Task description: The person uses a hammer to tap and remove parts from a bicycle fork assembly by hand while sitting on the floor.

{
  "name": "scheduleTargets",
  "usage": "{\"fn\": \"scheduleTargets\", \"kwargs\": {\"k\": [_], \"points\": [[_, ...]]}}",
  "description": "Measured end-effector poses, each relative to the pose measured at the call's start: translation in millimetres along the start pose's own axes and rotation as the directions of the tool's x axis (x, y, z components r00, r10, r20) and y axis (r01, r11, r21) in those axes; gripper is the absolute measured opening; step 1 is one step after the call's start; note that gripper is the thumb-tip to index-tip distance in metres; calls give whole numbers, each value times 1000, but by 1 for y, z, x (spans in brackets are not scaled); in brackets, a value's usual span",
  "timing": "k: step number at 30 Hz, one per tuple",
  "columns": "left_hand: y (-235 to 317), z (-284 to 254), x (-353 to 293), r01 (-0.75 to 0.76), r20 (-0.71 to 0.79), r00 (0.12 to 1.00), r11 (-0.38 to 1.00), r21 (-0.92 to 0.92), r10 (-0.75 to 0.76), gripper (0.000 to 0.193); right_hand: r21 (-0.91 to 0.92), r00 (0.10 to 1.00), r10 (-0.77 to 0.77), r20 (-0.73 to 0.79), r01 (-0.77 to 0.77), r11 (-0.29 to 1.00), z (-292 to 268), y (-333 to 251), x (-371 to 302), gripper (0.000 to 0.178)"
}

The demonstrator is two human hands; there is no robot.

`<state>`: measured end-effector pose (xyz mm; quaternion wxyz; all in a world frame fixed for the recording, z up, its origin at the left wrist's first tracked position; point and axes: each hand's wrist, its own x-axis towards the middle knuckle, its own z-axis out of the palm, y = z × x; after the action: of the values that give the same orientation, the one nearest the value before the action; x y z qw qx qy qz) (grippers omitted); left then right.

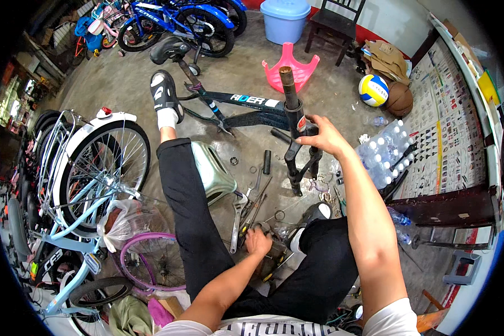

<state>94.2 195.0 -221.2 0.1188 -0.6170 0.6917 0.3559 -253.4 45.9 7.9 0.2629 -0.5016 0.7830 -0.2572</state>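
A black bicycle frame (246, 101) with its saddle (169, 49) stands in front of me, its wheels off. My right hand (323, 136) grips it at the lower head tube, just above the front fork (294, 173). A rusty-topped steerer tube (287, 84) rises out of the head tube. My left hand (258, 242) reaches down to the floor among loose tools, its fingertips hidden beneath it. Right beside it lie an adjustable wrench (236, 224) and several long thin tools. A short black tube (267, 162) and small rings lie farther off.
A silver-green stool (211, 173) is by my left leg. At left stand a light blue bicycle (81, 235) and a purple wheel rim (143, 260). A pink stool (291, 70), a ball (373, 90) and bottles (381, 159) lie beyond; a printed board (445, 123) stands right.
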Motion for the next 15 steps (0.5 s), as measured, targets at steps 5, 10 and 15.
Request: {"fn": "scheduleTargets", "kwargs": {"k": [5, 10, 15], "points": [[89, -65, 57, -426, -385, 879, 825, -372, 281, 61, 22, 996, -59, -67, 61, 998, 6, 4, 5, 93], [185, -156, 82, -613, -518, 763, 690, -386, 387, 60, 98, 943, -215, -252, 246, 964, 12, -16, 11, 86], [208, -176, 87, -515, -318, 856, 733, -445, 408, 55, 62, 973, -54, -225, 69, 996, 24, -45, 17, 65]]}}
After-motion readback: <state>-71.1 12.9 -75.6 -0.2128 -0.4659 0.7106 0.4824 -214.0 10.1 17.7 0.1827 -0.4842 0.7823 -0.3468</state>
